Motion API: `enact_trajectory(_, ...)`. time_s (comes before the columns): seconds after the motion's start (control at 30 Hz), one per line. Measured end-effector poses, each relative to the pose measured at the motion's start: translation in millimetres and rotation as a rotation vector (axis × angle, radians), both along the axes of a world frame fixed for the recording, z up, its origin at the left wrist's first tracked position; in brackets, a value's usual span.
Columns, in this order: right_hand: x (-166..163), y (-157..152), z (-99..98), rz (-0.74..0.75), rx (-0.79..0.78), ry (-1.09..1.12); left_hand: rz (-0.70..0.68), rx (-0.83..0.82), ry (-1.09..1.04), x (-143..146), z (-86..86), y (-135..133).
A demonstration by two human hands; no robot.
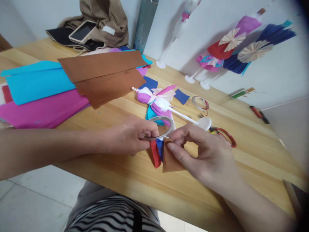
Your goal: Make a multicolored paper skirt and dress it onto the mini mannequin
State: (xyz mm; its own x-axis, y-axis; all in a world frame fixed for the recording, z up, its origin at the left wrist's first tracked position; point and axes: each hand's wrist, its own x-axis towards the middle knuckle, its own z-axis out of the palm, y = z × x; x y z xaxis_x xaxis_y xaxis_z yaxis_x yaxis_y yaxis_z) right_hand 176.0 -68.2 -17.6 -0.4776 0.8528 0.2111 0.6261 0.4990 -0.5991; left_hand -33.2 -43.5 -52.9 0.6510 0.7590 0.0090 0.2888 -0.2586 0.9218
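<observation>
My left hand (135,133) is closed around one side of a roll of tape (172,124), its fingers hooked through the ring. My right hand (205,148) is closed in a pinch at the roll's near right side, where a small whitish end of tape shows at the fingertips. Below the pinch lies a small brown paper piece (170,162), partly covered by the right hand. Beside it are a red strip (155,153) and a blue strip (159,149). Just beyond the roll, a small white mannequin (160,104) dressed in purple and pink paper lies on its side.
Brown sheets (103,71), blue sheets (41,83) and magenta sheets (48,111) are spread at left. A phone (83,31) rests on a brown cloth item (106,19). Red-handled scissors (227,135) lie at right. Dressed mannequins (219,48) stand along the wall; a green-ended cutter-like tool (242,93) lies near.
</observation>
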Motion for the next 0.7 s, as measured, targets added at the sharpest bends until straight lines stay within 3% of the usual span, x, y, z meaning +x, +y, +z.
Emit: enact_trajectory(0.7,3.4,5.9,-3.2,-0.024,-0.127,0.009,-0.009,0.050,-0.015,-1.0,-1.8,0.2)
